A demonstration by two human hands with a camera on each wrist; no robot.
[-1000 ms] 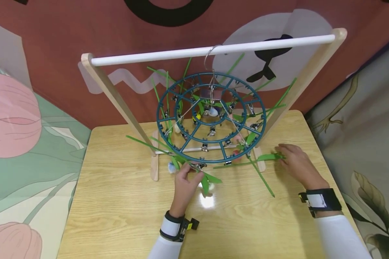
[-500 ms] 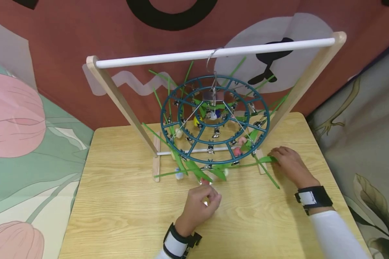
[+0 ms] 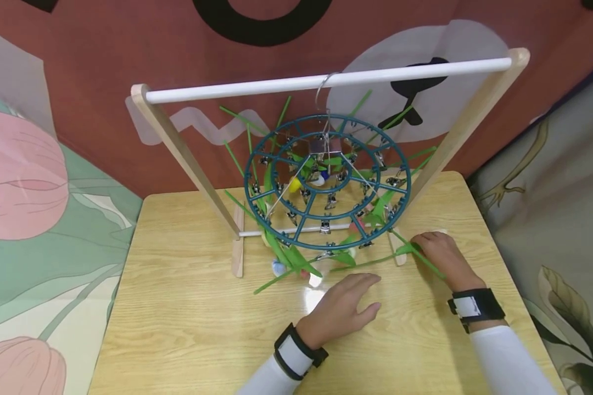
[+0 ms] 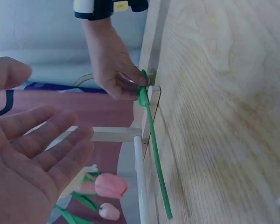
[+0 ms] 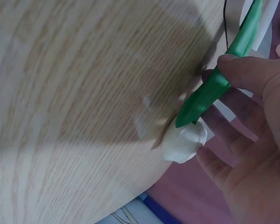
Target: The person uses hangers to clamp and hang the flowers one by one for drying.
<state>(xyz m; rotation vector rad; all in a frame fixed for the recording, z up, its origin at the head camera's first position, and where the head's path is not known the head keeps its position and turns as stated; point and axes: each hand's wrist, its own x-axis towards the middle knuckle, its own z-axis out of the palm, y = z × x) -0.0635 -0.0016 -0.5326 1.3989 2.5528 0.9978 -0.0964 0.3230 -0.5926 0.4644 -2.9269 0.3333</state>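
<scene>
From the head camera, the right hand [image 3: 437,253] pinches a green-stemmed artificial flower [image 3: 375,260] at the right front foot of the wooden rack [image 3: 180,151]; the stem's long axis runs nearly level across the table [image 3: 188,312], from the fingers at its right end leftward and slightly toward the person, passing under the front rim of the round teal clip hanger [image 3: 326,184] that hangs by a hook from the white rail [image 3: 326,81]. Other green stems and small coloured blooms dangle from the hanger's clips. The left hand [image 3: 346,307] hovers palm down over the table just in front of the hanger, fingers spread and relaxed, holding nothing. In the left wrist view, the left hand [image 4: 32,158] shows an open palm with loosely extended fingers, while beyond it the right hand [image 4: 114,79] nips the stem [image 4: 154,149] between thumb and fingertips beside the rack's foot; the stem stretches away from those fingers along the table's surface. A pink tulip [image 4: 109,185] hangs near the open palm. In the right wrist view, thumb and fingers [image 5: 252,74] squeeze the green stem [image 5: 219,84], which runs diagonally, its lower end meeting a white bloom [image 5: 184,142] at the table's edge.
</scene>
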